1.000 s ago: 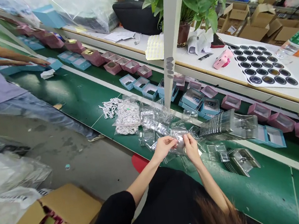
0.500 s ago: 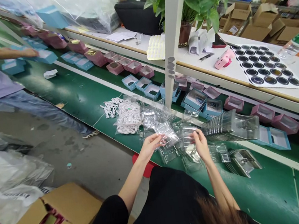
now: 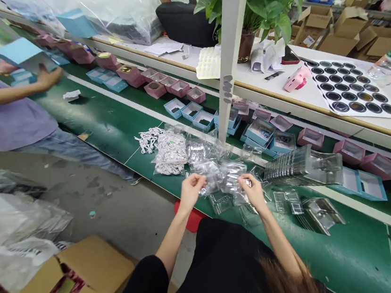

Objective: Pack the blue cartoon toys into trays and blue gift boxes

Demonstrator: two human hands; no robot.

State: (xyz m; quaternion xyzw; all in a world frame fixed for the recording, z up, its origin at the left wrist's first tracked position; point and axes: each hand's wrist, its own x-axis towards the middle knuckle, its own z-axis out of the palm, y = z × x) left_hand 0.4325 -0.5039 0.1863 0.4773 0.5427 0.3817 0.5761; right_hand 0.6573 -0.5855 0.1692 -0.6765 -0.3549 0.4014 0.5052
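Observation:
My left hand pinches the edge of a clear plastic tray. Another clear plastic tray is gripped at its right side by my right hand. The two trays are close together over the green bench, slightly blurred, and I cannot tell whether they touch. Loose clear trays lie below and around them. Just left of these sits a bag of white cables, beside a loose pile of white cables. Nested clear trays lean to the right of my right hand.
Blue boxes and pink boxes line the belt beyond a white post. A co-worker's hand holds a blue box at left. More nested trays lie right. An open carton stands lower left.
Both hands have moved closer together, bringing the two clear trays side by side. At the left, the co-worker has lifted a blue box up and moved further into view.

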